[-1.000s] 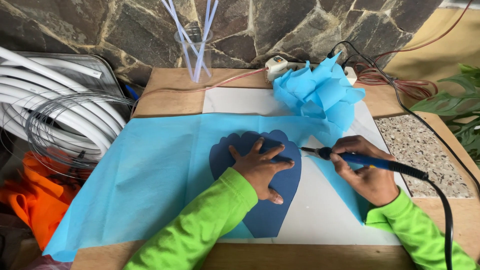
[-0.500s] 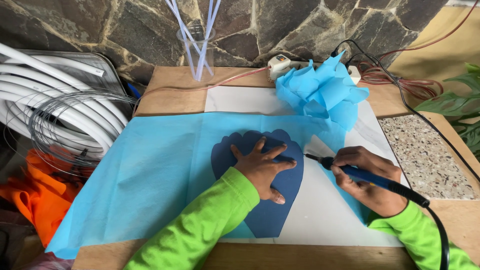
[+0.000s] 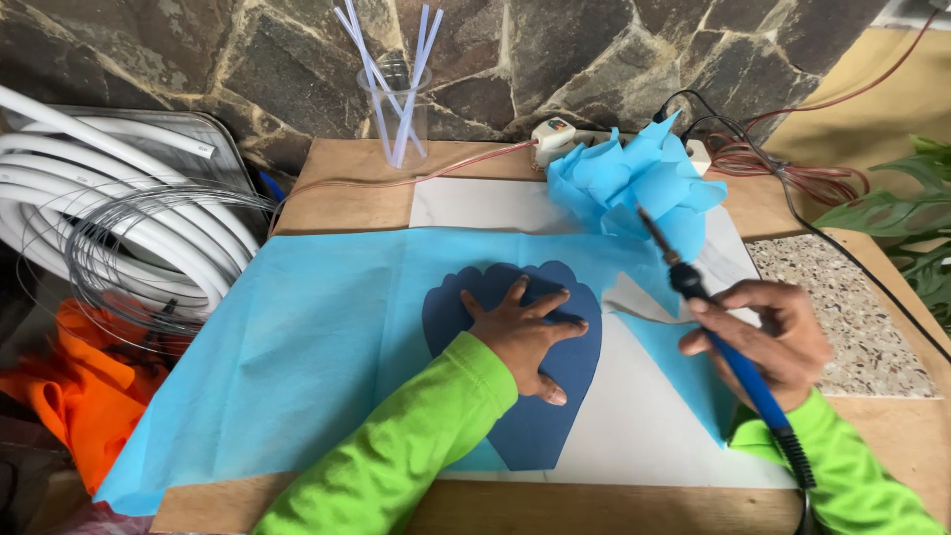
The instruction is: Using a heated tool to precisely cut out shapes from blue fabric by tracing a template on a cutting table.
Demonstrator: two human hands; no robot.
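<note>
The dark blue petal template (image 3: 535, 416) at frame centre is best kept pinned by the flat, spread left hand (image 3: 525, 335) while the blue-handled hot cutter (image 3: 728, 347), gripped in the closed right hand (image 3: 778, 342), is guided closely along its edge.

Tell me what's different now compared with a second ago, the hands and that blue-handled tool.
The right hand has lifted the blue-handled tool off the light blue sheet; its tip, earlier at the edge of the dark blue template, now points up toward the crumpled blue pile. The left hand stays flat on the template, and the sheet has not shifted.
</note>
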